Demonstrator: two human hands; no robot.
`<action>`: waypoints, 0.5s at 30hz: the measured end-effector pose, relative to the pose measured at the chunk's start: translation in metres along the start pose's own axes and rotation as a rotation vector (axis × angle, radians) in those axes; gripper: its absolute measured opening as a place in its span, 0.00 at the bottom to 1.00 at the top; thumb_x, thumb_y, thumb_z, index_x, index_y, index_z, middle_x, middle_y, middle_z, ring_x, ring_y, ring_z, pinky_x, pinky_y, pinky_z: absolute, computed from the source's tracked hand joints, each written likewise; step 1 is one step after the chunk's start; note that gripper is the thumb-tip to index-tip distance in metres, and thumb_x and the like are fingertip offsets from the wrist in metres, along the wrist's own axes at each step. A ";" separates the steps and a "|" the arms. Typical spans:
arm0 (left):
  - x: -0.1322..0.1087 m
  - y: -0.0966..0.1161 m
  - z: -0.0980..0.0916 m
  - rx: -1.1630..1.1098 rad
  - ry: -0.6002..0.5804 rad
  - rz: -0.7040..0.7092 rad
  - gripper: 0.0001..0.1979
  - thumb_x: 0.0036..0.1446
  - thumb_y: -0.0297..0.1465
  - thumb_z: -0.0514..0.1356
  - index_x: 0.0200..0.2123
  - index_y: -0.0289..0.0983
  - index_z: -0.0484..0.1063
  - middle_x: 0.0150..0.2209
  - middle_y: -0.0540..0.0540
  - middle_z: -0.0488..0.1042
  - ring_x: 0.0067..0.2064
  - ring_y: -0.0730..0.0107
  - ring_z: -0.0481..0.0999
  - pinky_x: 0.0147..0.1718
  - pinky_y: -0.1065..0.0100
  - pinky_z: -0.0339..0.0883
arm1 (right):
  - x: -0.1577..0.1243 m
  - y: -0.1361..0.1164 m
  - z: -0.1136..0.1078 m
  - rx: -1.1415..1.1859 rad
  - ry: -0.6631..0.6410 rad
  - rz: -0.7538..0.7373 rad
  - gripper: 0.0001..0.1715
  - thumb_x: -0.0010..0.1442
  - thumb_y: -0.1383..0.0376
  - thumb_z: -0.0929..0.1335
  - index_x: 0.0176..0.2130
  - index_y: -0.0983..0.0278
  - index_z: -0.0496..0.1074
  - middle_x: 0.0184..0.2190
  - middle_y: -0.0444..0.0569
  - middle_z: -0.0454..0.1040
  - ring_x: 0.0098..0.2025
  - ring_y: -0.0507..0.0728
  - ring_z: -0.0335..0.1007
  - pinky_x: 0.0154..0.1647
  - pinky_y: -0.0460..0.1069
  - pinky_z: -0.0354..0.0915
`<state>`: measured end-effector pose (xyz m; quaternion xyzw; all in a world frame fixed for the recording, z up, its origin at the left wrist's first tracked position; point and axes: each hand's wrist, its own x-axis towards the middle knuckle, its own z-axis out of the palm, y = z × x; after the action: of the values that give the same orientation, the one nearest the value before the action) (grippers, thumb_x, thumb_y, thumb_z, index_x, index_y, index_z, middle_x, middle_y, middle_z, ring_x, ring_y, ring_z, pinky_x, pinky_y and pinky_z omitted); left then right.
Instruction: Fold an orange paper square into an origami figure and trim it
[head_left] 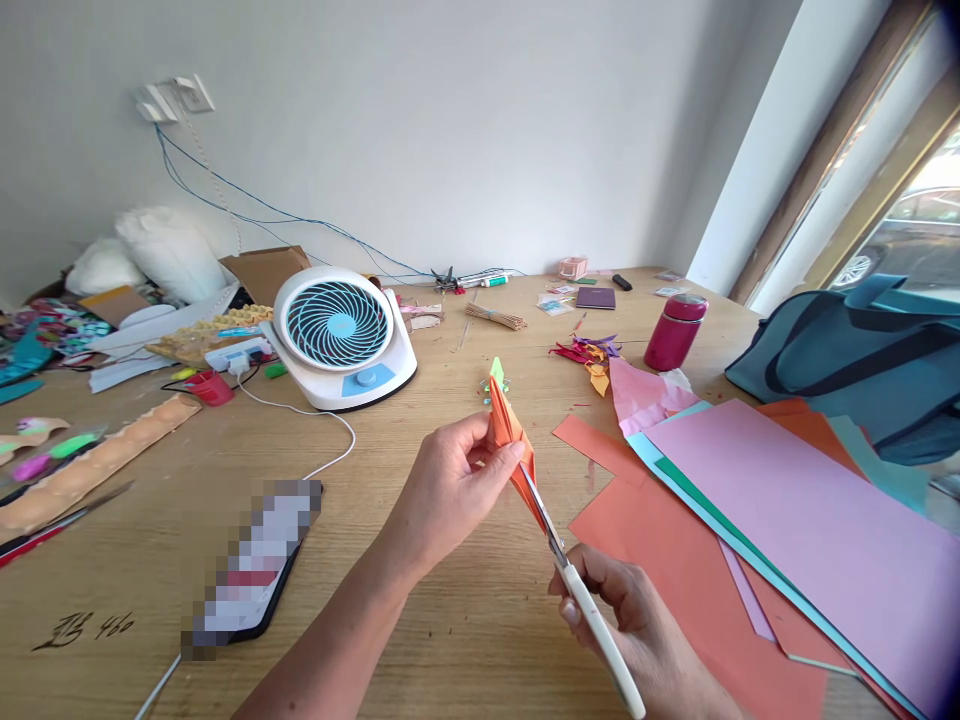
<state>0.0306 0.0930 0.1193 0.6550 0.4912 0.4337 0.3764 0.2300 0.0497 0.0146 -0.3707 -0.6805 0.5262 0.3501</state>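
My left hand [466, 480] pinches a folded piece of orange paper [507, 415], pointed at its far end, in the air above the table. My right hand [630, 625] is wrapped round the white handles of a pair of scissors [600, 635]. Their metal blades reach up to the near part of the folded paper, just below my left thumb. Whether the blades have cut into it I cannot tell. Small green paper scraps [496, 375] lie on the table behind the orange piece.
Coloured paper sheets [795, 510] are stacked at the right, beside a blue bag [810, 370] and a red flask [676, 332]. Folded paper pieces [589, 355] lie further back. A white fan [341, 335] and a phone [259, 560] with a cable are at the left.
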 end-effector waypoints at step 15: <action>0.000 0.000 -0.001 0.025 0.010 -0.002 0.12 0.64 0.38 0.58 0.32 0.37 0.70 0.30 0.50 0.72 0.34 0.70 0.74 0.35 0.71 0.68 | 0.000 -0.002 0.000 -0.010 0.003 -0.009 0.18 0.63 0.52 0.66 0.29 0.63 0.66 0.26 0.43 0.67 0.28 0.51 0.58 0.29 0.47 0.56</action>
<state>0.0299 0.0931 0.1197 0.6570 0.4990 0.4306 0.3661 0.2302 0.0491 0.0164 -0.3704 -0.6841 0.5207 0.3515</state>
